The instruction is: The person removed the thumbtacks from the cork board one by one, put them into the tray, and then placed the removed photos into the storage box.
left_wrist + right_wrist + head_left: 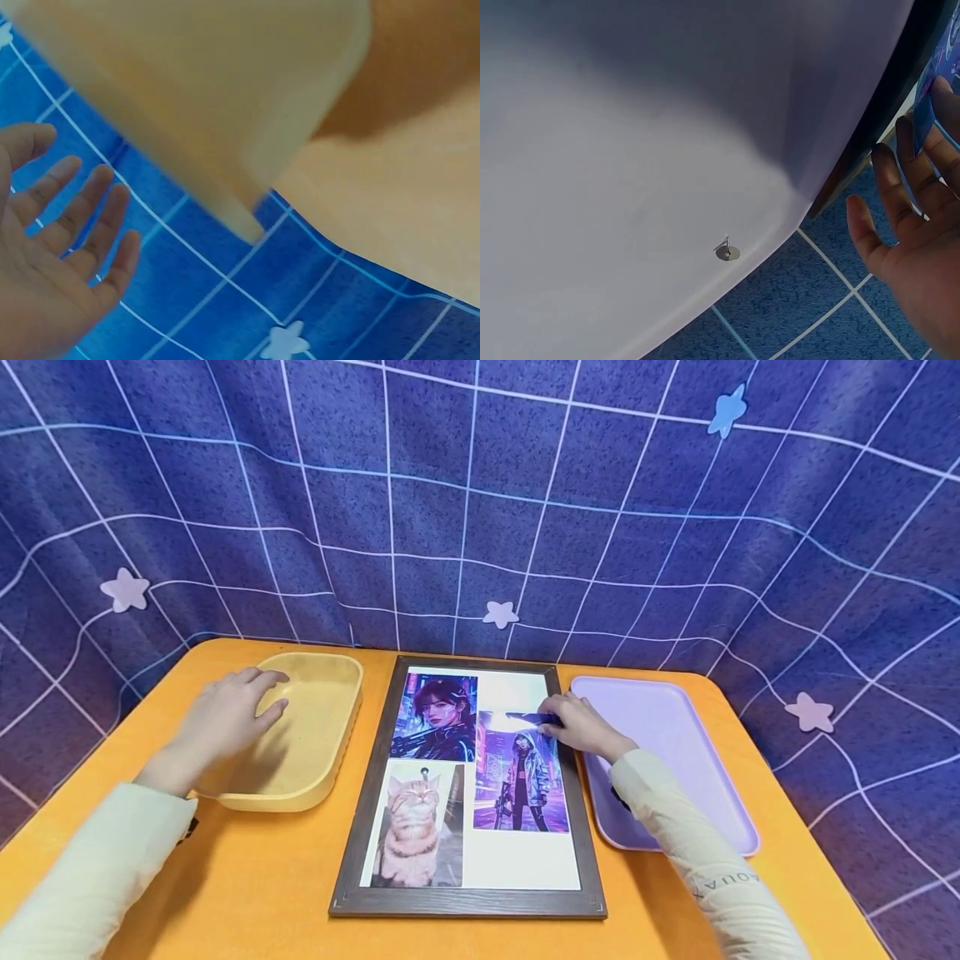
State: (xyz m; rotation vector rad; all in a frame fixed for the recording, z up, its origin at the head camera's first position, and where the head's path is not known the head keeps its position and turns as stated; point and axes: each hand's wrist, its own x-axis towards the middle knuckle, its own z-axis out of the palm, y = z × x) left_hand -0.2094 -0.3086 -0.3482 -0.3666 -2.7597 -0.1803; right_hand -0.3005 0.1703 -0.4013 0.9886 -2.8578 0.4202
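Note:
My right hand (pixel 581 724) pinches a printed picture of a hooded figure (pixel 521 785) by its upper right corner, thumb and fingertips on the edge. That corner (pixel 925 120) is bent up in the right wrist view. The picture overlaps the right side of a dark-framed white board (pixel 517 860). A picture of an armed figure (pixel 442 718) and a cat picture (pixel 411 839) lie on its left half, a small pin (pixel 424 773) at the cat picture's top. My left hand (pixel 225 714), fingers loosely bent and holding nothing, hovers over a yellow tray (pixel 348 718).
A purple tray (pixel 697 760) stands right of the board, under my right forearm. Inside it, near the far edge, lies a thumbtack (pixel 727 252) with its point up. An orange cloth (pixel 277 877) covers the table, and a blue gridded curtain (pixel 450 527) hangs behind.

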